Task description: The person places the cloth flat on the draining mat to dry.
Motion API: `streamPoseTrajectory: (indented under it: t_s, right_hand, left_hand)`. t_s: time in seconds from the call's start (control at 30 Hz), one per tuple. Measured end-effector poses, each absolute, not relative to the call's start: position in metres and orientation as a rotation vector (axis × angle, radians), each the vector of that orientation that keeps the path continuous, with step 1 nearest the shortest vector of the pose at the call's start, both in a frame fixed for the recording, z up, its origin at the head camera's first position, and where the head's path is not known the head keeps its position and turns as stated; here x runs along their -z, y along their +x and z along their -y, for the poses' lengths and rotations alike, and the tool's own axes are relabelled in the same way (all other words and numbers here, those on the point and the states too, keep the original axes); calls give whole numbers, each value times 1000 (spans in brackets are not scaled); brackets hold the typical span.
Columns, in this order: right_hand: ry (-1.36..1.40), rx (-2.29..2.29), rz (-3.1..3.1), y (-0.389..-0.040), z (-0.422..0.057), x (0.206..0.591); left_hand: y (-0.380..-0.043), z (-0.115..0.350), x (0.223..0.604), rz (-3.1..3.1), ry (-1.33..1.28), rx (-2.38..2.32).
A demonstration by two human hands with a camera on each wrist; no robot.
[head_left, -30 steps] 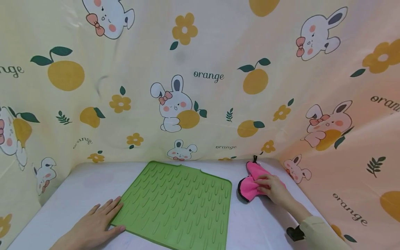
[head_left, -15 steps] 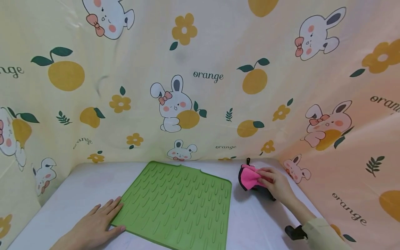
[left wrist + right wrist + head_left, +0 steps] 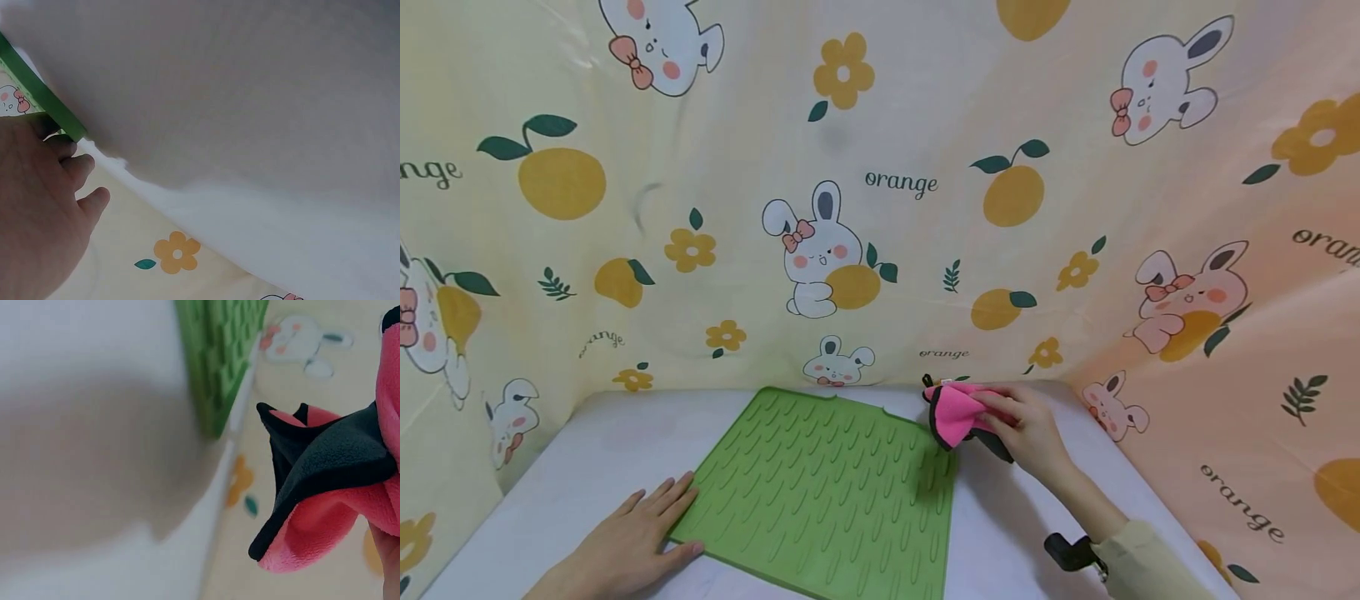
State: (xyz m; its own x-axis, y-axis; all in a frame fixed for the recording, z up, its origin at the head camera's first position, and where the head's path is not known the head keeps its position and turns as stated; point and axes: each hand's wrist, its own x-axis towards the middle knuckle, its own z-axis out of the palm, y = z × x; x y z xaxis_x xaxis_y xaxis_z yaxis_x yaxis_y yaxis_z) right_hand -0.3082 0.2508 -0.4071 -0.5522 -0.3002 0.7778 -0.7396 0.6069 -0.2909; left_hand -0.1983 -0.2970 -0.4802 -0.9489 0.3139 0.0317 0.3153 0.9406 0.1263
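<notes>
My right hand (image 3: 1030, 433) pinches a bunched pink cleaning cloth (image 3: 957, 415) with black edging and a dark grey underside. Held above the table, the cloth hangs over the far right corner of a green ribbed silicone mat (image 3: 820, 483). Its loose folds fill the right part of the right wrist view, where the dark underside of the cloth (image 3: 337, 453) shows. At the mat's near left corner rests my left hand (image 3: 625, 533), fingers extended along the edge. In the left wrist view, the fingertips touch the mat's rim (image 3: 47, 97).
A white surface (image 3: 587, 450) lies under the mat. Behind and at both sides hangs a curtain (image 3: 737, 167) printed with rabbits and oranges. A black device (image 3: 1067, 552) is strapped at the right wrist by the sleeve.
My right hand has lifted the cloth off the table and carried it left, from beside the mat to over its far right corner. The left hand stays in place.
</notes>
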Motion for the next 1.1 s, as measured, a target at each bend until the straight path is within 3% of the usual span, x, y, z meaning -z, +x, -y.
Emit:
streamPoseTrajectory:
  t_s: [0.6,1.1]
  right_hand:
    - [1124,-894,2057,-313,-140,409]
    - [1218,-844,2350,-311,-102,443]
  left_hand:
    - [-200,295,478,3139,-483,253]
    - [-199,295,477,3132,-504,259]
